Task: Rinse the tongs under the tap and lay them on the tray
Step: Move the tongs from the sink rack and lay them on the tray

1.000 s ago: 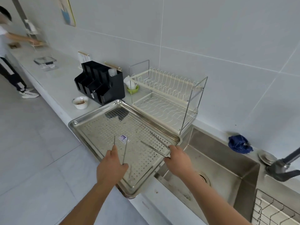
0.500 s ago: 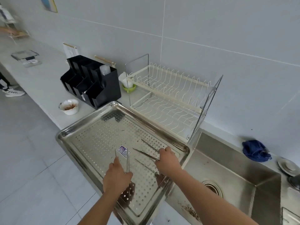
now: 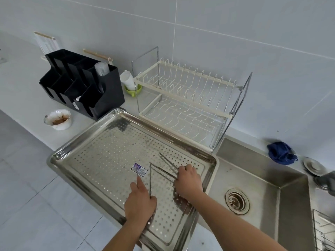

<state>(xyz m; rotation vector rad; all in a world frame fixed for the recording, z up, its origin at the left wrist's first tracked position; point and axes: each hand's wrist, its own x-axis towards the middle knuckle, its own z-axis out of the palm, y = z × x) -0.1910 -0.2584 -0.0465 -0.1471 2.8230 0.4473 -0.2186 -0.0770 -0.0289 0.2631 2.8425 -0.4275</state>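
Note:
A perforated steel tray (image 3: 94, 160) lies on the counter left of the sink. My left hand (image 3: 140, 203) holds one thin metal pair of tongs (image 3: 150, 178), whose two arms point away from me just above the tray floor. My right hand (image 3: 188, 182) grips a second pair of tongs (image 3: 167, 163), its arms pointing up-left low over the tray. Both hands are over the tray's near right part. A small blue sticker (image 3: 139, 169) is on the tray floor near the left tongs' tips.
A white wire dish rack (image 3: 188, 104) stands behind the tray. A black organiser (image 3: 81, 84) and a dirty white bowl (image 3: 58, 119) sit to the left. The steel sink (image 3: 253, 187) with its drain (image 3: 237, 201) is to the right, a blue cloth (image 3: 281, 154) behind it.
Both hands have come lower and nearer the tray floor with their tongs. The view has turned left and down, so the tap has slid to the right edge.

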